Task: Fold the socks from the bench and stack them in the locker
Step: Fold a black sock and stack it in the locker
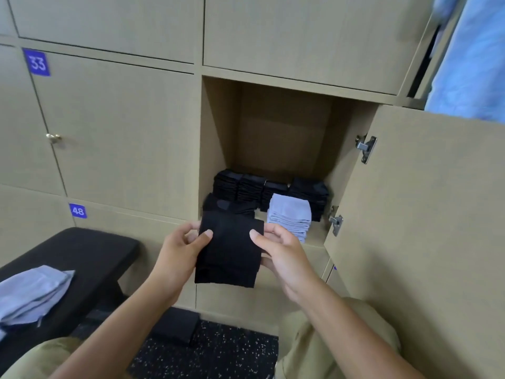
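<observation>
Bare forearms, no sleeves; olive-khaki trousers [336, 337] w/ pocket.

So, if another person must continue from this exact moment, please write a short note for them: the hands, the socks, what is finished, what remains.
Left hand and right hand each pinch one side of a folded black sock, held in the air in front of the open locker.
In the locker: rows of black sock stacks at the back, a low black pile front left, a grey sock stack front right.
Done: many socks folded and stacked.
Left: put the held sock inside, probably on the low black pile; then fold the grey socks lying on the bench.
</observation>
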`<state>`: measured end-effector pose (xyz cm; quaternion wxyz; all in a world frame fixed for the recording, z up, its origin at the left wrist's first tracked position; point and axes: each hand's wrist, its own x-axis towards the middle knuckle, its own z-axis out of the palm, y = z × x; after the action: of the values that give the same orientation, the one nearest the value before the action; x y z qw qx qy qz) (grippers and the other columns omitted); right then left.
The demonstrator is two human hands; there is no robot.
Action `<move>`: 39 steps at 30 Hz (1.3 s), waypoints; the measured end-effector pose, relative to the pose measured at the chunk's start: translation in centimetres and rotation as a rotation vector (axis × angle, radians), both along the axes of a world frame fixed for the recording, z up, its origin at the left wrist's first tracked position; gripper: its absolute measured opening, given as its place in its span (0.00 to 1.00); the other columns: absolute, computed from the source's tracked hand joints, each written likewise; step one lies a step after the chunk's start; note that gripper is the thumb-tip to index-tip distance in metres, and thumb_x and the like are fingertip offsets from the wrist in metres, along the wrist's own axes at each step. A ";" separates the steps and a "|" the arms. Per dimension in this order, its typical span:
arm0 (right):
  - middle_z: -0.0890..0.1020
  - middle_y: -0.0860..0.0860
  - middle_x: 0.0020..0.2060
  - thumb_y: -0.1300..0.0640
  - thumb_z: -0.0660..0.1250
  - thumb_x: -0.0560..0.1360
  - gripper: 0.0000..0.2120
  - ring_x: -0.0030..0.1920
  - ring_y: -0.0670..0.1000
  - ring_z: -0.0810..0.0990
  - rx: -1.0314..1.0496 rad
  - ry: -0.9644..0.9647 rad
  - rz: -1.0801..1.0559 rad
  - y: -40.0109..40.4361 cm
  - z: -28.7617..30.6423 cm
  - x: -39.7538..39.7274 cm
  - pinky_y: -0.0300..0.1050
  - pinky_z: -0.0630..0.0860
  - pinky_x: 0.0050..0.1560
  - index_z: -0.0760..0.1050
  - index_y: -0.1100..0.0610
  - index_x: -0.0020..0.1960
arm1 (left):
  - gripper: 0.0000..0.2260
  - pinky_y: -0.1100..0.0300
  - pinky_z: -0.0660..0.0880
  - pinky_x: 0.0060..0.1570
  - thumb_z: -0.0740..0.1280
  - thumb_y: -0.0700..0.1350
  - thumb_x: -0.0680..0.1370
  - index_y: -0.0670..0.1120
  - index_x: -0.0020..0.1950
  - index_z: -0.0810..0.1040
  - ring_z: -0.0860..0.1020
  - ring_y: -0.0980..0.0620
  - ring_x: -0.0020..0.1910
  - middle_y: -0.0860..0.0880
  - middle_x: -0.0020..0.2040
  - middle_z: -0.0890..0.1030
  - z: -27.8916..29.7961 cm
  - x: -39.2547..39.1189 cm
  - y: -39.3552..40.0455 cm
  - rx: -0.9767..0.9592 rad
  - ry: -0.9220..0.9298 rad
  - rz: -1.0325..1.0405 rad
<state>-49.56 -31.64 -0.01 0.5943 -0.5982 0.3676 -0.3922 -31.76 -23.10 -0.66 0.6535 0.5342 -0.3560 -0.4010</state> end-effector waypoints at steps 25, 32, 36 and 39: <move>0.85 0.47 0.49 0.46 0.72 0.77 0.15 0.54 0.45 0.83 0.030 -0.024 -0.246 -15.3 1.0 0.4 0.47 0.80 0.56 0.73 0.41 0.61 | 0.07 0.58 0.80 0.43 0.69 0.45 0.82 0.42 0.51 0.82 0.86 0.50 0.44 0.46 0.44 0.88 5.2 1.6 -20.1 0.080 -0.381 -0.199; 0.75 0.59 0.46 0.67 0.74 0.74 0.24 0.50 0.58 0.80 0.160 -0.274 -0.337 -18.8 -1.3 0.8 0.64 0.78 0.62 0.67 0.48 0.59 | 0.05 0.66 0.77 0.33 0.69 0.43 0.82 0.42 0.50 0.81 0.85 0.54 0.39 0.46 0.43 0.87 4.1 0.7 -26.7 0.059 -0.216 -0.113; 0.74 0.56 0.38 0.68 0.72 0.76 0.13 0.44 0.55 0.78 0.094 -0.292 -0.467 -21.4 -0.3 0.9 0.53 0.77 0.52 0.74 0.55 0.53 | 0.07 0.65 0.76 0.34 0.71 0.43 0.81 0.44 0.57 0.78 0.84 0.53 0.42 0.45 0.50 0.85 4.2 0.5 -30.3 0.058 -0.176 -0.111; 0.79 0.50 0.37 0.65 0.73 0.76 0.08 0.39 0.45 0.78 -0.052 -0.201 -0.615 -23.9 0.6 0.7 0.40 0.76 0.49 0.82 0.53 0.47 | 0.10 0.57 0.80 0.44 0.70 0.41 0.81 0.49 0.58 0.72 0.81 0.50 0.44 0.44 0.46 0.80 4.6 0.6 -32.5 0.010 -0.286 -0.146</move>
<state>-48.91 -55.57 0.55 0.4656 -0.4324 0.4606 -0.6197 -31.18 -55.56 3.92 0.5626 0.5617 -0.4815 -0.3689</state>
